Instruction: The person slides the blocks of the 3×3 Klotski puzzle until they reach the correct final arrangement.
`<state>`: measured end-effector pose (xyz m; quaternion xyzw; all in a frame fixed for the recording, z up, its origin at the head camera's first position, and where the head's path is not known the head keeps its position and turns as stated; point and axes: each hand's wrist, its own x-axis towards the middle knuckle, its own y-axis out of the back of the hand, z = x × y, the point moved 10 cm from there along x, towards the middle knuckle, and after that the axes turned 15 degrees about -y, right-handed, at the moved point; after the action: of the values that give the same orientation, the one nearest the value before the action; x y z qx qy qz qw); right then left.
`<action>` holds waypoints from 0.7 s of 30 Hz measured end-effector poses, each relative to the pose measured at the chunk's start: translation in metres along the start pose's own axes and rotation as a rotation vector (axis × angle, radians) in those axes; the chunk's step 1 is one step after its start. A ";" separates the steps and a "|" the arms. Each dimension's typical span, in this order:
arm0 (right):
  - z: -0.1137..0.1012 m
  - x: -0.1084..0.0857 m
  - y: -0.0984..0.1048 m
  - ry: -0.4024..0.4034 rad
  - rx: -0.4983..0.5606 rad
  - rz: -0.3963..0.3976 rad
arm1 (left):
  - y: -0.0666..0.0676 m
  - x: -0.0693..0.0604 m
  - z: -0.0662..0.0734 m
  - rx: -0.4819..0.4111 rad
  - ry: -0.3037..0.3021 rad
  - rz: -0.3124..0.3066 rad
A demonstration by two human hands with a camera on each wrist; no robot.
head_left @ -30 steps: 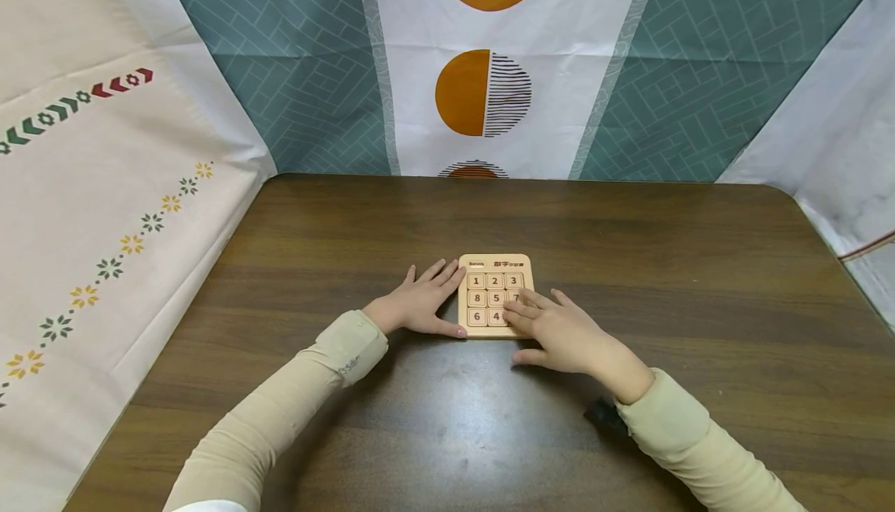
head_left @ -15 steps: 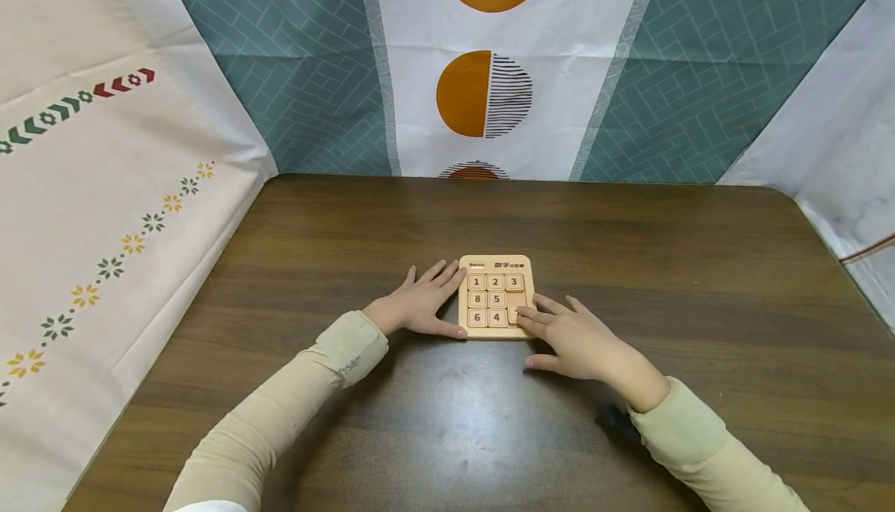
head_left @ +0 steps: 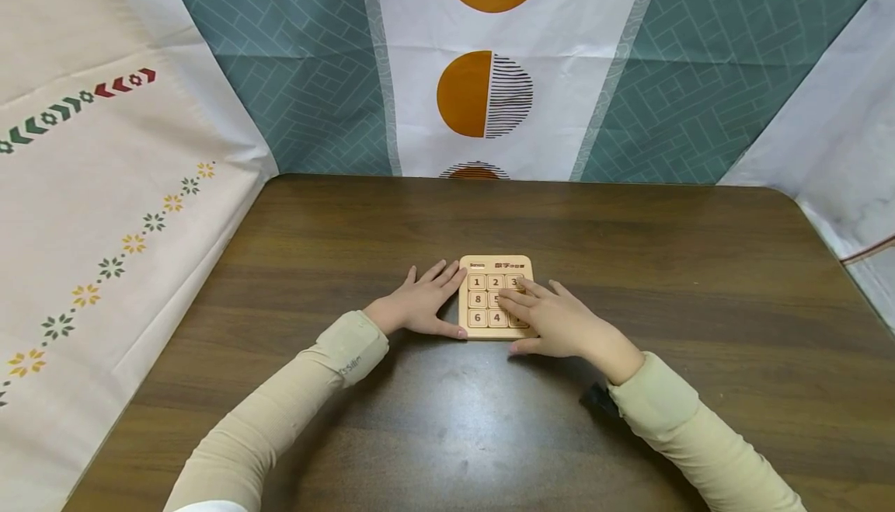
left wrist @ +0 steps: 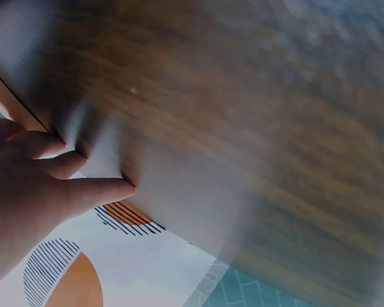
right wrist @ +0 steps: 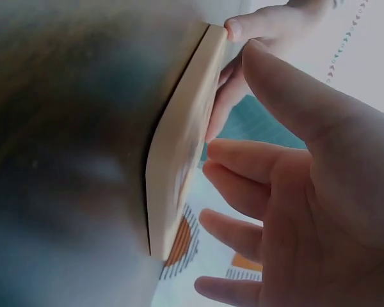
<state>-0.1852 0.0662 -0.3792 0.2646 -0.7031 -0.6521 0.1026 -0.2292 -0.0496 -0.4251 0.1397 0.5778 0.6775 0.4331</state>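
Observation:
A pale wooden number slide puzzle (head_left: 488,259) lies flat on the table, its square tiles carrying printed digits. Beside its left edge my left hand (head_left: 418,304) rests with spread fingers, its fingertips and thumb touching the frame. My right hand (head_left: 565,322) reaches over the right side, fairly straight fingers on or just above the 5 tile (head_left: 492,298) and the middle-right slot, which they hide. Below them the 7 tile (head_left: 517,323) is partly covered at bottom right. In the right wrist view the puzzle (right wrist: 169,173) appears edge-on, near the right hand's fingertips (right wrist: 217,150).
The brown wooden table (head_left: 349,232) spreads around the puzzle. A patterned cloth (head_left: 322,69) hangs behind the far edge, and a cream cloth (head_left: 84,209) hangs at the left. A dark object (head_left: 597,399) shows under the right wrist.
The 7 tile has slid from the middle-right slot down to the bottom-right corner. My right hand then moved up and left, over the 5 tile. The left hand has stayed still.

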 end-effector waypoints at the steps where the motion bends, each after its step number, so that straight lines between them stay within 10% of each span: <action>1: -0.001 0.002 -0.001 0.003 0.003 -0.008 | 0.000 0.000 0.000 0.000 0.000 -0.001; 15: 0.021 -0.007 -0.001 -0.047 0.004 -0.028 | 0.001 -0.001 0.001 -0.010 -0.009 0.002; 21: 0.001 -0.015 0.001 0.052 0.015 -0.013 | 0.000 -0.001 0.000 -0.006 0.000 0.002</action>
<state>-0.1738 0.0746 -0.3758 0.2868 -0.7034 -0.6402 0.1143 -0.2289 -0.0498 -0.4245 0.1392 0.5756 0.6797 0.4327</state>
